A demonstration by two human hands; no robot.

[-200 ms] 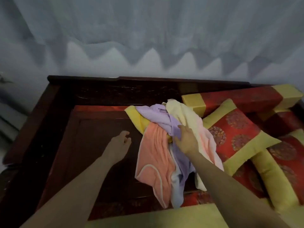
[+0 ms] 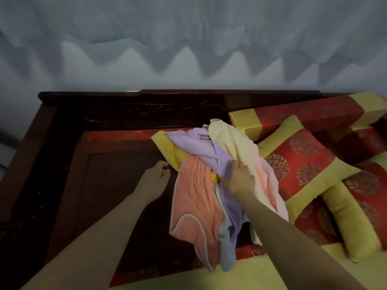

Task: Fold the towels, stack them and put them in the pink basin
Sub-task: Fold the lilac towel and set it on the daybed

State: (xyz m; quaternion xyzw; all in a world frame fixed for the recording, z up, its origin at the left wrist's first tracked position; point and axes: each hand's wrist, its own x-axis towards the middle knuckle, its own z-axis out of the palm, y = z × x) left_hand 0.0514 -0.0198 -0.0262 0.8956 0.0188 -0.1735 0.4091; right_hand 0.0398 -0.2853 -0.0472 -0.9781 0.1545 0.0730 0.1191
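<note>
Right grip (image 2: 240, 178) lies on the heap of towels (image 2: 201, 195), its fingers (image 2: 238, 166) pushed into the lilac towel (image 2: 194, 143) where it meets the cream towel (image 2: 232, 141). Whether they have closed on the cloth cannot be told, since the back of the hand hides the fingertips. Left grip (image 2: 156, 177) hangs loosely curled and holds nothing, over the dark wooden settee (image 2: 117, 185), just beside the edge of the peach towel (image 2: 194, 206).

All the towels are unfolded and tangled. They are draped partly over a yellow-edged cushion (image 2: 164, 144) and partly over the bare seat, and the peach one trails toward the front edge. The pink basin is not in view.

The step in hand looks like drawing one towel out of the heap. To do it well, the person would take a single layer near a hem and lift it clear. The left grip would pin the rest so that nothing drags off the front. The towel could then be spread on the bare wood at the left, where there seems to be room to fold.

No brand, label or writing can be read; the red cushions (image 2: 299, 164) bear only round woven patterns.
</note>
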